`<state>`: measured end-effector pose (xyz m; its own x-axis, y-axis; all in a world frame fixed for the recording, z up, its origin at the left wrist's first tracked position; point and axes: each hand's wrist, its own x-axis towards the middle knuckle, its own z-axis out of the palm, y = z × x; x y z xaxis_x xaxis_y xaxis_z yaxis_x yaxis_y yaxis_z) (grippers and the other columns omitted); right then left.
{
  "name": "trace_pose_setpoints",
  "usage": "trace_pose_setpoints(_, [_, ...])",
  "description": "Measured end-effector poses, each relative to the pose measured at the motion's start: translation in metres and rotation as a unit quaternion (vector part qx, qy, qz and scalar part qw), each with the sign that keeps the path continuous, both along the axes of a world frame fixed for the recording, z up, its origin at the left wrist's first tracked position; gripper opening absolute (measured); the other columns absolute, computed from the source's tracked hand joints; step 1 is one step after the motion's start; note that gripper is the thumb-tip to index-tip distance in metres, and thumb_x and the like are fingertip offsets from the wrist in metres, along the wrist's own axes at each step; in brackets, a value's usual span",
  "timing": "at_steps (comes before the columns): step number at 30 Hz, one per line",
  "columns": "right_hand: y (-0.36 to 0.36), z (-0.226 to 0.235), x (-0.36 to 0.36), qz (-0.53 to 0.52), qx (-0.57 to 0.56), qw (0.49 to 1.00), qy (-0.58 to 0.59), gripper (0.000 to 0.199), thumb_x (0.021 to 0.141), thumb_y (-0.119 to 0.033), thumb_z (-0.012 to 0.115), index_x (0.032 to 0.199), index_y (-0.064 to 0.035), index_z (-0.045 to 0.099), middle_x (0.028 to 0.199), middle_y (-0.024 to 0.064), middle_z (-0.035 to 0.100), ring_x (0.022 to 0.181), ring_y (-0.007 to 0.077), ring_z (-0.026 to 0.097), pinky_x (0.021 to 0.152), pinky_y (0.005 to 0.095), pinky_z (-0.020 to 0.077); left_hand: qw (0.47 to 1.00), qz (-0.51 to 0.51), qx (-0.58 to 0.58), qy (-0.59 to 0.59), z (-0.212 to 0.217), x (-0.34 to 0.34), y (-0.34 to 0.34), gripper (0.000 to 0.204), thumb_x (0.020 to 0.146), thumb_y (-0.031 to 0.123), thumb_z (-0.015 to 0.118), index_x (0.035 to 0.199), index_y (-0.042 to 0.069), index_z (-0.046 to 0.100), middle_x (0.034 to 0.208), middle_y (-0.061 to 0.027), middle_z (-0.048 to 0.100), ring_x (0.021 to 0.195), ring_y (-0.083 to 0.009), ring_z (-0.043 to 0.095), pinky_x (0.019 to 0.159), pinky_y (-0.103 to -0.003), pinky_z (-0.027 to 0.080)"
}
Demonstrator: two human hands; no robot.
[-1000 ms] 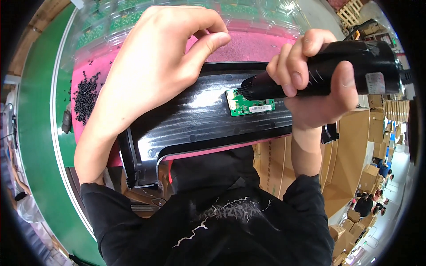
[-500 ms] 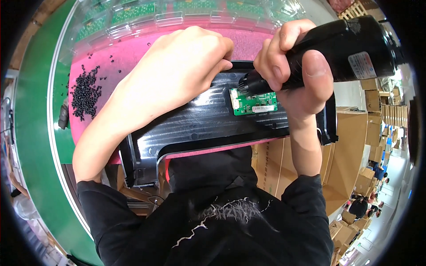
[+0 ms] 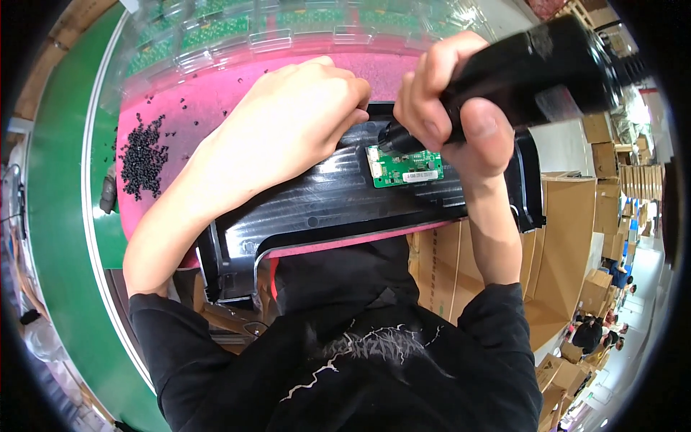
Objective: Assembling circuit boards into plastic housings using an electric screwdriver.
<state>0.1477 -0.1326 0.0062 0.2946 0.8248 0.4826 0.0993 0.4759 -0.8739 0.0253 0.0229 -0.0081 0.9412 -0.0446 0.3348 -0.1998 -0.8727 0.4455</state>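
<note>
My two hands work at a small green circuit board on a black plastic panel.

The panel lies across a pink foam mat on the bench, with its near edge close to my chest. The circuit board sits on the panel's upper right part. My right hand is wrapped tight around a black power screwdriver, its tip coming down at the board's upper left corner. My left hand rests curled on the panel just left of the board, fingertips pinched together beside the driver tip; I cannot tell whether they hold anything. A heap of small black screws lies on the mat well left of the panel. Clear plastic trays of green boards stand beyond the mat's far edge.
</note>
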Motion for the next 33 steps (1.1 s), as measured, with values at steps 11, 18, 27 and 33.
trace_pose_setpoints(11, [0.008,0.000,-0.004,-0.039,0.026,0.997,-0.058,0.037,0.091,-0.034,0.064,0.097,-0.0011,0.047,0.061,0.0029,0.044,0.047,0.0088,0.038,0.043,0.0231,0.0325,0.999,-0.008,0.024,-0.028,-0.001,0.001,0.000,0.017,0.088,0.016,0.062,0.090,-0.001,0.064,0.085,-0.0179,0.065,0.092,-0.0353,0.063,0.076,-0.046,0.052])
trace_pose_setpoints(18, [0.007,-0.002,0.000,-0.034,0.025,0.998,-0.040,0.039,0.090,-0.036,0.066,0.096,-0.0018,0.047,0.060,0.0024,0.044,0.047,0.0085,0.038,0.042,0.0230,0.0318,0.999,-0.013,0.023,-0.032,-0.002,0.002,0.000,0.016,0.087,0.014,0.063,0.092,-0.001,0.063,0.086,-0.0170,0.065,0.092,-0.0351,0.062,0.078,-0.045,0.051])
trace_pose_setpoints(27, [-0.004,-0.004,-0.009,-0.048,0.016,0.998,-0.028,0.043,0.091,-0.042,0.064,0.102,-0.0042,0.048,0.062,-0.0004,0.045,0.048,0.0090,0.040,0.048,0.0253,0.0327,0.999,-0.024,0.012,-0.042,-0.005,0.000,0.001,0.015,0.083,0.012,0.066,0.090,0.000,0.060,0.086,-0.0152,0.063,0.089,-0.0352,0.059,0.079,-0.045,0.049])
trace_pose_setpoints(33, [-0.032,-0.003,-0.025,-0.066,0.075,0.992,-0.079,0.048,0.086,-0.049,0.067,0.106,-0.0087,0.049,0.068,-0.0020,0.051,0.052,0.0107,0.045,0.054,0.0286,0.0374,0.998,-0.034,0.016,-0.047,-0.008,-0.005,0.002,0.018,0.079,0.011,0.070,0.091,0.001,0.059,0.085,-0.0130,0.060,0.088,-0.0351,0.058,0.079,-0.044,0.047])
